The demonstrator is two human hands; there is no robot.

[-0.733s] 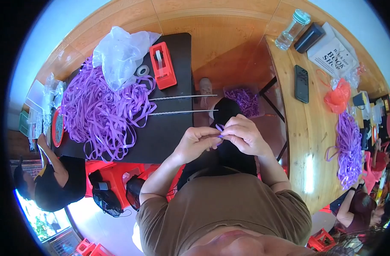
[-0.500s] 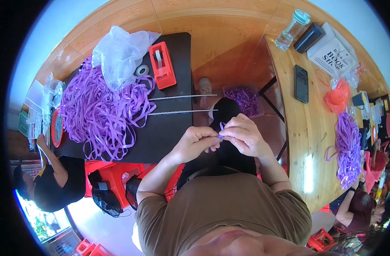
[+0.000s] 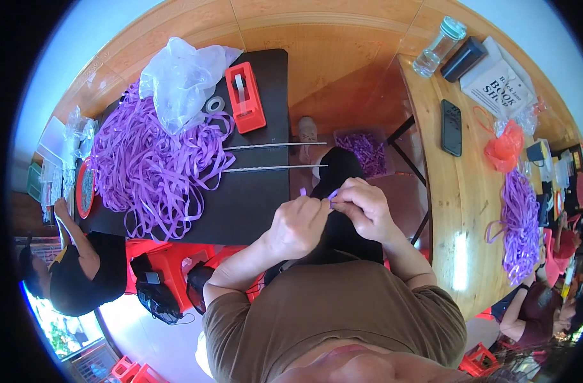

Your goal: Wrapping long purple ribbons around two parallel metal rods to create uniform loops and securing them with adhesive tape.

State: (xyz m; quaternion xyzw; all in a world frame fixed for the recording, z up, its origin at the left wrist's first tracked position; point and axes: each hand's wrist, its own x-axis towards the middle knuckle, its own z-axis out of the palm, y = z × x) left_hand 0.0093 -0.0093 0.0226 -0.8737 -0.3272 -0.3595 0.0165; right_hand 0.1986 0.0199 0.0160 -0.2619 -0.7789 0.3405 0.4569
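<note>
In front of my body, above my lap, both hands are closed on a short piece of purple ribbon (image 3: 333,194). My left hand (image 3: 298,225) is a fist with its back turned up, and a purple end pokes out above its knuckles. Close beside it, my right hand (image 3: 367,207) pinches the ribbon between thumb and fingers. Most of the ribbon is hidden by the fingers, so I cannot tell if it is knotted. A large heap of purple ribbons (image 3: 154,169) lies on the black table to my left.
Two thin metal rods (image 3: 279,168) stick out past the edge of the black table (image 3: 253,210). On it are a red tape dispenser (image 3: 245,97) and a plastic bag (image 3: 180,80). A bin of purple pieces (image 3: 363,153) stands below. The wooden table (image 3: 461,204) holds a phone (image 3: 451,127). Other people sit nearby.
My left hand has rolled over into a fist, back upward, and sits slightly lower. A purple end now shows above it. My right hand keeps its pinch nearly in place.
</note>
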